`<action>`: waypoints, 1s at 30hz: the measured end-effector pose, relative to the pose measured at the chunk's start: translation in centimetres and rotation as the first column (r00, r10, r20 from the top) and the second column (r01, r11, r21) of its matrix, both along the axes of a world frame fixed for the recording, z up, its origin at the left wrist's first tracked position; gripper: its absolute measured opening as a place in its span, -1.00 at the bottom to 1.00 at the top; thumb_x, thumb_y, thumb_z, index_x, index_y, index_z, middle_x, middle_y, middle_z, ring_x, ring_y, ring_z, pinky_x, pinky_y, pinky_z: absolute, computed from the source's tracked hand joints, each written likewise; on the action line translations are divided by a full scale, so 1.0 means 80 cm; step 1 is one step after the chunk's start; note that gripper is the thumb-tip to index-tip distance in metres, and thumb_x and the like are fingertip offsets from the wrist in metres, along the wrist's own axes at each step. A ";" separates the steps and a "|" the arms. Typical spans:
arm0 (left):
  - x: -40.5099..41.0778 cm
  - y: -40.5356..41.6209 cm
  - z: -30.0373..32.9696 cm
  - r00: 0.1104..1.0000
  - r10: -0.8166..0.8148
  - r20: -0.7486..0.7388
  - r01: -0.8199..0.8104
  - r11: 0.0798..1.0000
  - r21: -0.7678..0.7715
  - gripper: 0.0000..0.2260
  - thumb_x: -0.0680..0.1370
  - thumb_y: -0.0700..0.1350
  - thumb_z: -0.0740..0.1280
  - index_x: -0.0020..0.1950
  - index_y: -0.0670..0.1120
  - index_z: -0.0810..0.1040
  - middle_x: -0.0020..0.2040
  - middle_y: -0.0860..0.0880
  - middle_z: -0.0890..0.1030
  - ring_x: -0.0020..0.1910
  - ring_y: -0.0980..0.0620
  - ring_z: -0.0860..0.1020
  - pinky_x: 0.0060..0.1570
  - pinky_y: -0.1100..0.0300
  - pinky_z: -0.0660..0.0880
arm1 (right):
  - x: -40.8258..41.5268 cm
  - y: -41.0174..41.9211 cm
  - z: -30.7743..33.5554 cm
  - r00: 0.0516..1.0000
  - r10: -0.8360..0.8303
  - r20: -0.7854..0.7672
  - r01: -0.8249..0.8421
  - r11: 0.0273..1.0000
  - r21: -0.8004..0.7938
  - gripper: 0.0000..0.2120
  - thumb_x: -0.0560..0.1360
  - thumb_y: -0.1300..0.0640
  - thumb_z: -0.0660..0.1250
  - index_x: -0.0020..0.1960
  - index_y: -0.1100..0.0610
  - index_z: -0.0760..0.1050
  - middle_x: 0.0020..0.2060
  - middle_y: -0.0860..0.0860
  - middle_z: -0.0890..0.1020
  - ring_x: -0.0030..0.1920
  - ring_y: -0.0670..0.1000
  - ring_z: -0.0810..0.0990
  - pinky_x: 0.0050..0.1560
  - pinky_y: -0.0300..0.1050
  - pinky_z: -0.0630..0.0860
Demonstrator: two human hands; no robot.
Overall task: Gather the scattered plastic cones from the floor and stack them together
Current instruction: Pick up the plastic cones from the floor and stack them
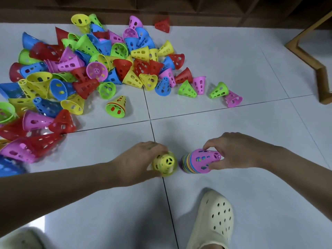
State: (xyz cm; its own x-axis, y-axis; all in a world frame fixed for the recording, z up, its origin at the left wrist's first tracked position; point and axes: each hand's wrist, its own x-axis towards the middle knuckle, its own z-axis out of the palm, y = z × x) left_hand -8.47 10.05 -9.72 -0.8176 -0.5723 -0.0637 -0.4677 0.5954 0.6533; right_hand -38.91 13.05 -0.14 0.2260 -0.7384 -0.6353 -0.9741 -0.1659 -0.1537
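Your right hand (pixel 239 151) pinches the pink-topped cone stack (pixel 199 161) at lower centre; your left hand (pixel 142 159) grips a yellow cone (pixel 164 163) beside it — light, stiff, perforated plastic, so probably best held by the walls — the loose pile (pixel 80 69) lies upper left.

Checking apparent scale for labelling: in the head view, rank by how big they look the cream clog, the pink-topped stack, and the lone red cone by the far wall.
1. cream clog, nearest the camera, so partly perspective
2. pink-topped stack
3. red cone, farthest away

Glossy perforated plastic cones (pixel 100 56) on smooth, faintly reflective tiles (pixel 233 69) (matt foam clog (pixel 213 218)).
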 end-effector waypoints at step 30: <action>0.014 -0.200 -0.069 0.576 0.590 0.566 -0.656 0.747 -0.111 -0.36 0.52 0.17 0.30 0.53 0.04 0.18 0.27 -0.18 0.47 0.23 -0.22 0.47 0.16 -0.04 0.39 | 0.059 -0.237 -0.145 0.878 -0.275 0.391 0.393 0.881 -0.262 -0.33 0.54 0.06 0.40 0.57 0.07 0.21 0.53 0.02 0.24 0.49 0.05 0.28 0.45 -0.06 0.28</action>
State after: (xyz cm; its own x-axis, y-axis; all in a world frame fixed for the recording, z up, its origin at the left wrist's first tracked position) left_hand -7.32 -5.93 -15.21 -0.0646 -0.8902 -0.4509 -0.9787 -0.0317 0.2028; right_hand -34.21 -5.92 -11.73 0.0814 -0.9569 -0.2787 -0.8787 0.0631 -0.4731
